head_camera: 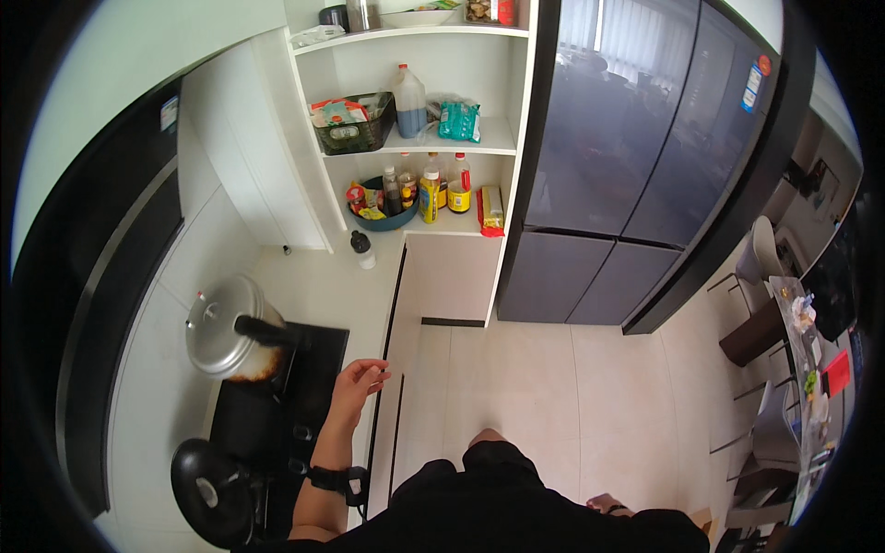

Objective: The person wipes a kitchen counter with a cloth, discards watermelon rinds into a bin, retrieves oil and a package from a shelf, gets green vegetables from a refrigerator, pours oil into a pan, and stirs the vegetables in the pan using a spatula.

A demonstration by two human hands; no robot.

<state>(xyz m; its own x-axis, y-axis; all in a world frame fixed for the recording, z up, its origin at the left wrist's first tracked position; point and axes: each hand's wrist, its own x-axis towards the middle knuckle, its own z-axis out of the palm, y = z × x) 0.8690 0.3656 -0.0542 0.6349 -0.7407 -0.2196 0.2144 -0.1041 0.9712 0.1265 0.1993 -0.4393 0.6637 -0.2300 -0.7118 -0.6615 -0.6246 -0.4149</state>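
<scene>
My left hand (363, 387) hangs over the front edge of the pale countertop (328, 294), to the right of the black gas stove (332, 339). Its fingers are loosely bent and apart, with nothing visible in them. A black strap with a small device (352, 484) circles that forearm. Further left, a silver pressure cooker (225, 328) with a black handle stands on the far burner, its lower side stained brown. On the near side of the stove sits a black pan or wok (207, 487). My right hand (603, 502) shows only partly, low beside my dark clothing, over the floor.
White shelves (415, 148) ahead hold bottles, a dark basket (352, 128) and food packets. A black-capped shaker bottle (363, 250) stands at the counter's far end. The grey refrigerator (601, 138) is right of the shelves. Chairs (767, 425) line a cluttered table (802, 339) at far right.
</scene>
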